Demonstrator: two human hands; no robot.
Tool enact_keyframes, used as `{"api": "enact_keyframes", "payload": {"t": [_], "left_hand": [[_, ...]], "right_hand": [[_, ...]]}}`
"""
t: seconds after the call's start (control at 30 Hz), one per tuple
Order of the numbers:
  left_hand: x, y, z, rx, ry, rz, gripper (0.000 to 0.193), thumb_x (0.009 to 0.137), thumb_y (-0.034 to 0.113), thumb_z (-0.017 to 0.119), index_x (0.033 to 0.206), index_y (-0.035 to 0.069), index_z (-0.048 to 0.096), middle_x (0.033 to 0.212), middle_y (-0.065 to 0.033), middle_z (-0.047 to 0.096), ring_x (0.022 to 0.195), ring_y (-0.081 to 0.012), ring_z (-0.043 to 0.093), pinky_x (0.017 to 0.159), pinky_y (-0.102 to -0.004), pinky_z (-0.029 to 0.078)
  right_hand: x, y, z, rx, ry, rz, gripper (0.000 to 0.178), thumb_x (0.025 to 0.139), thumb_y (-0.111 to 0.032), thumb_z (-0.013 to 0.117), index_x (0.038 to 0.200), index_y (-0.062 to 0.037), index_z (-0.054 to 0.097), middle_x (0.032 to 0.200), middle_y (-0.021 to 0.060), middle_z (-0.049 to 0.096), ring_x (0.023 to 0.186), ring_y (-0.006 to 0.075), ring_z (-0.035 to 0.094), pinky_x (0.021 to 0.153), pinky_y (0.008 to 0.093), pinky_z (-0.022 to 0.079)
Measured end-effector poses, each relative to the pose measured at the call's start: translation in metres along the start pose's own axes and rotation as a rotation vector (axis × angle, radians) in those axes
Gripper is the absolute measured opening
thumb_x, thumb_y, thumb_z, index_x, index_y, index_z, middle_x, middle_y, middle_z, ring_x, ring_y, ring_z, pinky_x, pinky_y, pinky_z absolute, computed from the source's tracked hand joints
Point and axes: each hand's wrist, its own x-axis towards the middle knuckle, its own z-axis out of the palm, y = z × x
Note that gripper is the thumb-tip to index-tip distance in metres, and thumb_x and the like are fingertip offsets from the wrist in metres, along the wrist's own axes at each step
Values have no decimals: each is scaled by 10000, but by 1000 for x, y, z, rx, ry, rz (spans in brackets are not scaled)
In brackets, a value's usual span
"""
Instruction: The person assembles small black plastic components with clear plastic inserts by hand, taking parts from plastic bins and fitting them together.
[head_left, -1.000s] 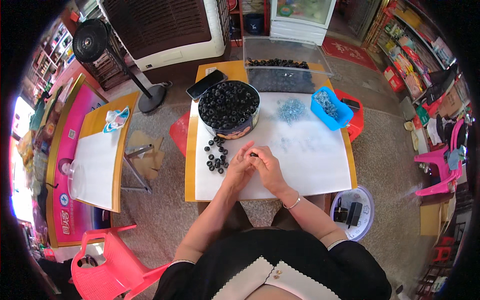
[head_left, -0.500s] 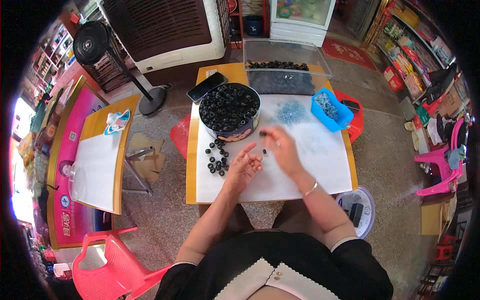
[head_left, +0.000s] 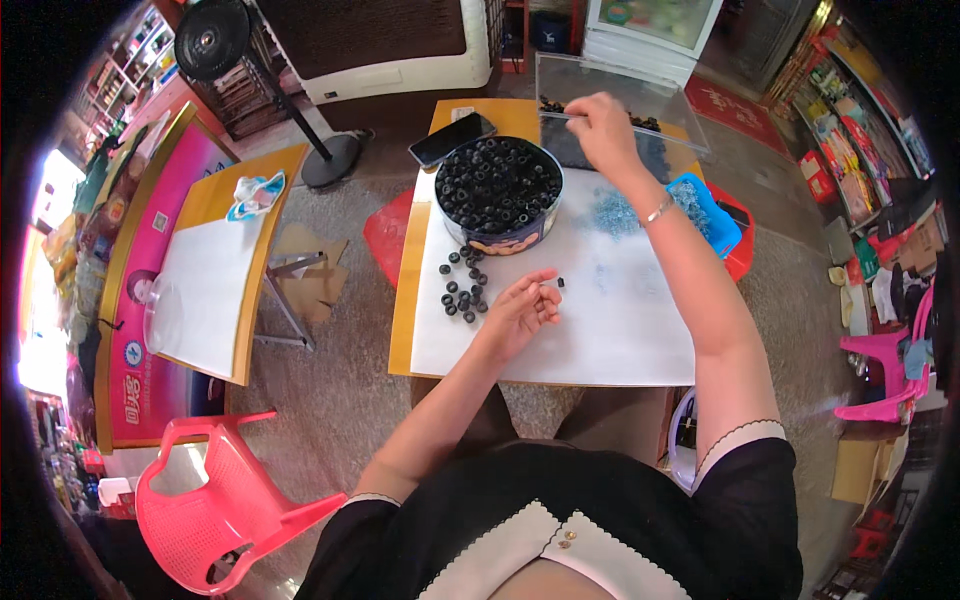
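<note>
My left hand (head_left: 525,315) rests palm up over the white-covered tabletop, its fingers half curled and apart, with nothing visible in them. Just beyond its fingertips lies a small black piece (head_left: 561,283). My right hand (head_left: 605,135) is stretched out to the clear plastic bin (head_left: 675,125), above its near rim, fingers drawn together; what they hold, if anything, is hidden. Black ring-shaped parts are in the bin, partly covered by that hand. A round tin (head_left: 500,230) is heaped with black ring-shaped parts (head_left: 497,185). Several loose black rings (head_left: 462,300) lie between tin and left hand.
Small clear bluish pieces (head_left: 615,212) are spread before a blue basket (head_left: 722,232) holding more of them. A phone (head_left: 452,139) lies behind the tin. Red stools flank the table. A side table (head_left: 215,285), a pink chair (head_left: 215,505) and a fan (head_left: 330,160) stand left.
My right hand has moved from beside my left hand, where it held a small black part, out to the clear bin. My left hand stays near the small black piece. The view has shifted.
</note>
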Motion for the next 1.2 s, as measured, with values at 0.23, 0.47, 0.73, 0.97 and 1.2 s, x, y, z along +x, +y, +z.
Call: {"api": "enact_keyframes", "payload": {"t": [0.23, 0.47, 0.73, 0.97, 1.2], "left_hand": [[1, 2, 1, 1, 12, -9, 393, 924, 211, 506, 1235, -15, 423, 919, -87, 591, 803, -131, 571, 753, -294, 490], [1, 2, 2, -25, 26, -15, 397, 917, 206, 521, 1232, -15, 421, 906, -85, 601, 790, -139, 586, 734, -294, 502], [2, 2, 3, -21, 22, -3, 384, 921, 195, 513, 1229, -17, 428, 898, -87, 599, 788, -142, 586, 738, -294, 503], [-1, -3, -3, -54, 79, 83, 306, 915, 180, 523, 1172, 16, 499, 876, -81, 592, 768, -145, 571, 711, -296, 493], [1, -2, -4, -32, 134, 91, 177, 894, 164, 555, 983, 13, 579, 857, -77, 602, 739, -153, 571, 684, -294, 492]], "right_hand": [[-45, -57, 15, -9, -830, -133, 120, 686, -215, 683, 734, -107, 701, 744, 81, 653, 854, 289, 577, 775, 406, 400], [-42, -63, 36, -88, -1085, -101, 154, 647, -206, 751, 752, -109, 695, 792, 90, 667, 841, 273, 622, 778, 414, 398], [-50, -47, 36, 258, -1007, 9, 136, 648, -98, 721, 762, -52, 664, 790, 105, 660, 790, 255, 630, 660, 337, 483], [-86, -77, -43, 1021, -680, 493, 187, 745, -52, 622, 925, 0, 622, 864, 23, 625, 790, 97, 560, 735, 258, 451], [-172, -90, -62, 1320, -427, 824, 201, 773, 0, 586, 971, -13, 616, 918, 23, 613, 854, 87, 549, 805, 240, 439]]}}
